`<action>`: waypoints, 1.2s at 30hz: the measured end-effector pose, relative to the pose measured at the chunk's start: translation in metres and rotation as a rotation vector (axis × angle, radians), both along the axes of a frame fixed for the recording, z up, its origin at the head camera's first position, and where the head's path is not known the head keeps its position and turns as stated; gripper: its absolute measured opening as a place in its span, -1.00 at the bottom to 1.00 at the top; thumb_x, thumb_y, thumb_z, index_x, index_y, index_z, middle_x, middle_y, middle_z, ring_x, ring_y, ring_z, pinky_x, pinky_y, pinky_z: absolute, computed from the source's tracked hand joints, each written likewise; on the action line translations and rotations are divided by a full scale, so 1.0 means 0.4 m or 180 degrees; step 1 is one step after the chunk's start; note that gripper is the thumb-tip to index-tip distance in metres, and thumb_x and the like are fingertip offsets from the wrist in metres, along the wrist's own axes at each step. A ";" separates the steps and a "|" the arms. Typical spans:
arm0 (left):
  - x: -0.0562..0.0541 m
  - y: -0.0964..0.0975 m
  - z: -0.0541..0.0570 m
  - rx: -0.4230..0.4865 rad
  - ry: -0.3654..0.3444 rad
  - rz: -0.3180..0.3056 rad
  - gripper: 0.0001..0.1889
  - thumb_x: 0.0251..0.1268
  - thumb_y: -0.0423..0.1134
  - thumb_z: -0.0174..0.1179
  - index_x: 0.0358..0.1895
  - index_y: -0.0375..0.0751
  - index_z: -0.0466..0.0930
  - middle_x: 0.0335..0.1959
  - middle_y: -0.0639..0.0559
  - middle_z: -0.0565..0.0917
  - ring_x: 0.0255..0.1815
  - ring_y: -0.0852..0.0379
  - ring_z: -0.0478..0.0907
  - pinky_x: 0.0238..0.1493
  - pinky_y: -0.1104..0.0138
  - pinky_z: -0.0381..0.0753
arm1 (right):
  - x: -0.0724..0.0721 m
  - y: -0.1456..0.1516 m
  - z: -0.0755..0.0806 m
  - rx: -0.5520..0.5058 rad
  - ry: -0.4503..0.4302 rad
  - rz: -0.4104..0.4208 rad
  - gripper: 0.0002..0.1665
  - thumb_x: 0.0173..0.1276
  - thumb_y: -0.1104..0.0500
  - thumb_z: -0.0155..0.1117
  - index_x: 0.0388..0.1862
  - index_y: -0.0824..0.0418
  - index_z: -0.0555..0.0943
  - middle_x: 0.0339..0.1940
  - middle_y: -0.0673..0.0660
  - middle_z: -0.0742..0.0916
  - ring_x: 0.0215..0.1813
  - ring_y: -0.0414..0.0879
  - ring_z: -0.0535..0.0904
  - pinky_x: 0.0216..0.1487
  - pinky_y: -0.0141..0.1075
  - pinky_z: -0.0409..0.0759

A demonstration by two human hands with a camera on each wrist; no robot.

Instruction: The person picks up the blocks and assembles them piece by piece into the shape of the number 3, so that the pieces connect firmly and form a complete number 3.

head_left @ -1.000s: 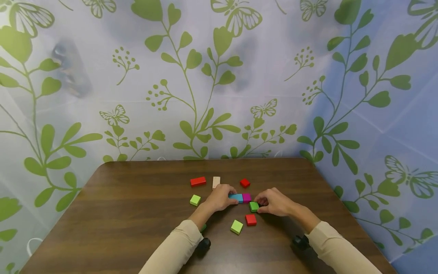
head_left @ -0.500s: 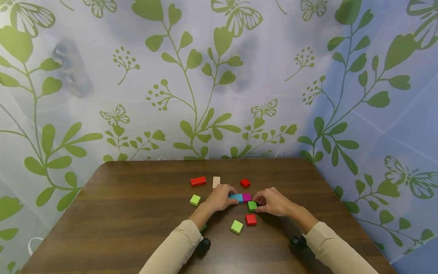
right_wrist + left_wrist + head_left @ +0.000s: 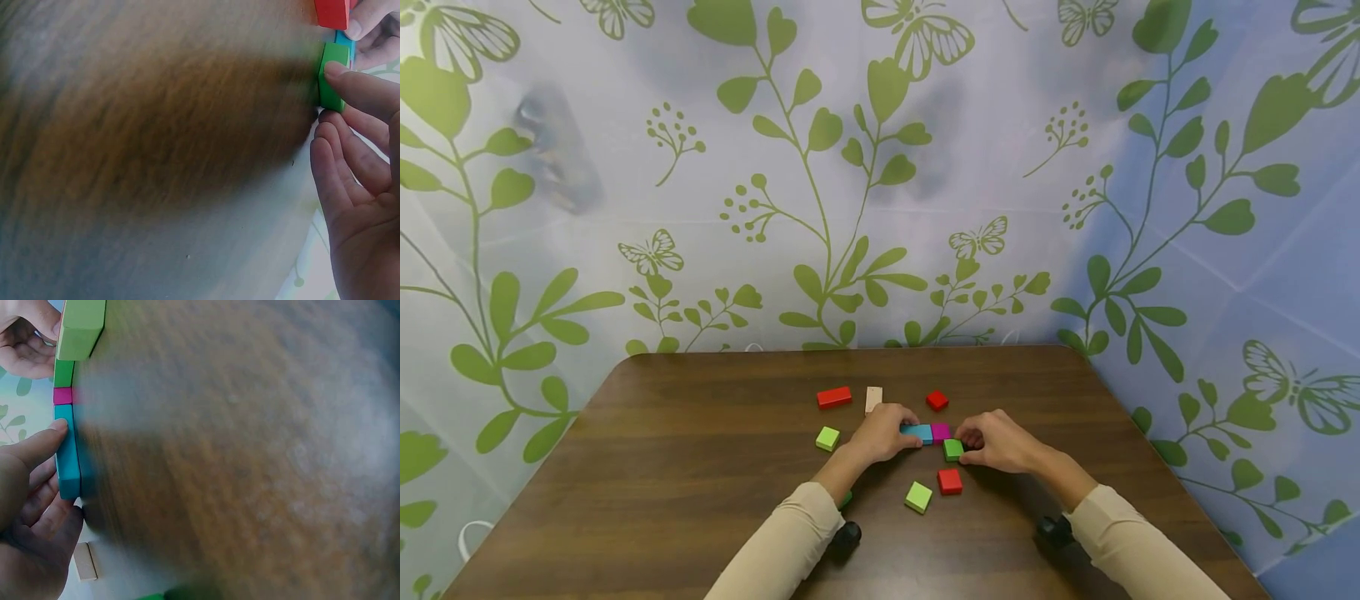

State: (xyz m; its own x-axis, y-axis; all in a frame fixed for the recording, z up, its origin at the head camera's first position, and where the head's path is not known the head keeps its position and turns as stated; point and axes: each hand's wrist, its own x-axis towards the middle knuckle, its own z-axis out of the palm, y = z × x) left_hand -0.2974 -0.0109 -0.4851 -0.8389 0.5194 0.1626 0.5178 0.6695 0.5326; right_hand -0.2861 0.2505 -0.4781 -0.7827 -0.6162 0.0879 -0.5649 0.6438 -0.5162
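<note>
The person's left hand (image 3: 882, 432) pinches the blue block (image 3: 919, 433) on the brown worktop (image 3: 685, 467), its thumb on the near face and its fingers behind and around the left end. The magenta block (image 3: 941, 432) sits in line against the right end of the blue block. The right hand (image 3: 998, 442) grips the green block (image 3: 953, 451), thumb on the side facing the person and fingers round the far side and the right end. This green block lies just to the near right of the magenta block, its far edge close to that block's near corner; whether the two touch I cannot tell. A red block (image 3: 949, 482) lies just nearer the person than the green block, and a lime block (image 3: 918, 497) rests turned at an angle to the left of it. Left of the left hand lies a second lime block (image 3: 827, 438). Beyond the hands are a long red block (image 3: 834, 397), a beige block (image 3: 874, 398) partly hidden by the left hand, and a small red block (image 3: 937, 401). A darker green piece (image 3: 846, 500) peeks out beside the left forearm, mostly covered. Behind the worktop hangs a pale sheet (image 3: 970, 292) printed with green leaves and butterflies.
</note>
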 end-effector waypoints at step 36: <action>0.004 -0.002 0.010 0.0109 -0.0063 -0.0038 -0.75 0.21 -0.26 0.53 -0.10 -0.31 0.79 -0.18 -0.06 0.76 -0.11 0.00 0.66 0.00 0.21 0.60 | -0.005 0.004 0.014 0.0141 -0.0077 0.0006 -0.68 0.25 0.10 0.60 -0.07 0.19 0.77 -0.19 -0.05 0.77 -0.17 -0.18 0.69 -0.08 -0.25 0.69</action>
